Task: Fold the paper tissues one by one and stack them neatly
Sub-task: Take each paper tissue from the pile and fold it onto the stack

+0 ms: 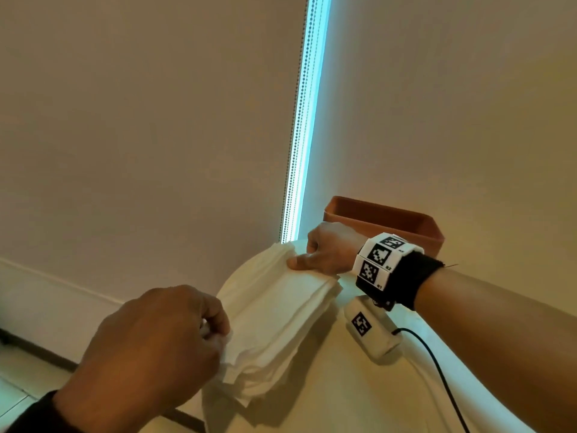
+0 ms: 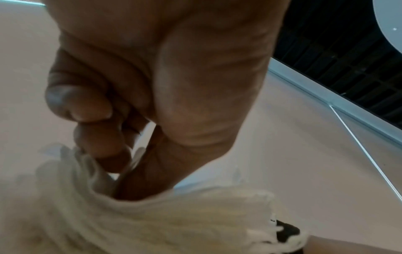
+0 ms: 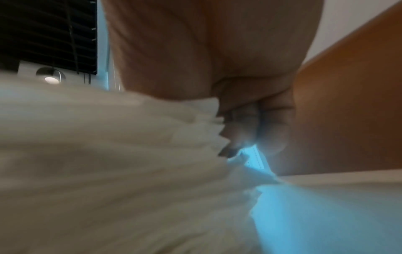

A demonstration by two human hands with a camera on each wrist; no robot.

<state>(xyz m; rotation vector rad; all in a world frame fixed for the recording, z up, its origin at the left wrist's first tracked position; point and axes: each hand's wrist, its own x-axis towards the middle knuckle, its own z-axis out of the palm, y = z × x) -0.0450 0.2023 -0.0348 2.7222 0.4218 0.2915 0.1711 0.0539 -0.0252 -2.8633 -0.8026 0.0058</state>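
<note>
Rumpled white layered tissue stack (image 1: pixel 274 323)

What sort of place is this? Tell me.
Probably a home or office room, by a window: a beige roller blind with a beaded pull chain, a round white table and an orange-brown rectangular plastic tub.

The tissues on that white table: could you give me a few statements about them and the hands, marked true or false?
1. Both hands grip the pile of tissues. True: the left hand pinches its near edge, the right hand its far edge.
2. The tissues lie inside the brown box. False: they lie on the white table; the box stands behind the right hand.
3. The right wrist wears a band with black-and-white markers. True.
4. The pile is a single sheet. False: many layered edges show.
5. The left hand's fingers are stretched flat. False: they curl round the tissue.
</note>
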